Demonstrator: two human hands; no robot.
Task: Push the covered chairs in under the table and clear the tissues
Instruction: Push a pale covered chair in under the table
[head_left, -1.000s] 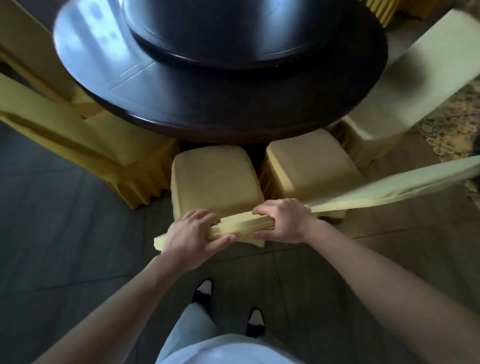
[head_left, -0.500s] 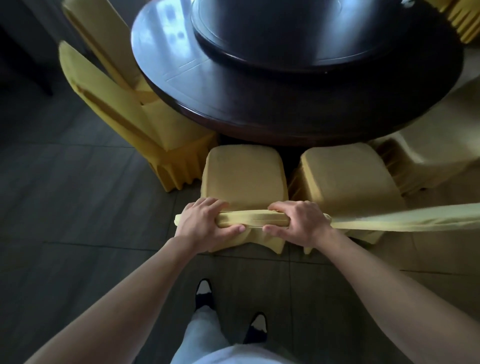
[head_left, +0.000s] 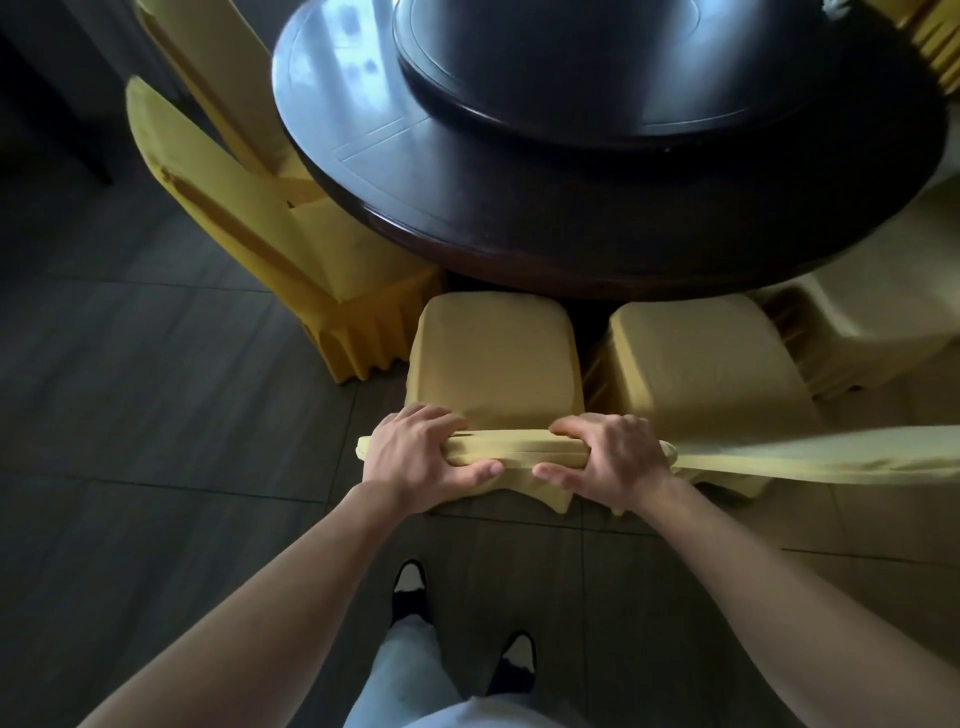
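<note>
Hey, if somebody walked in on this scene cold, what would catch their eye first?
Probably the two hands, left and right, side by side gripping the top of the backrest of a yellow-covered chair at the centre, its seat just short of the table edge. Above looms the dark round table with a raised turntable, ringed by more yellow chairs left and right.

- I can't see the front of the yellow chair (head_left: 496, 358); it goes under the dark round counter (head_left: 519, 244).
- My left hand (head_left: 415, 457) and right hand (head_left: 613, 460) cover parts of the chair's top rail.
- The counter's far side is cut off at the top edge.
- The chair on the right (head_left: 883, 301) runs off the picture.
- My legs hide part of the floor (head_left: 156, 415).
</note>
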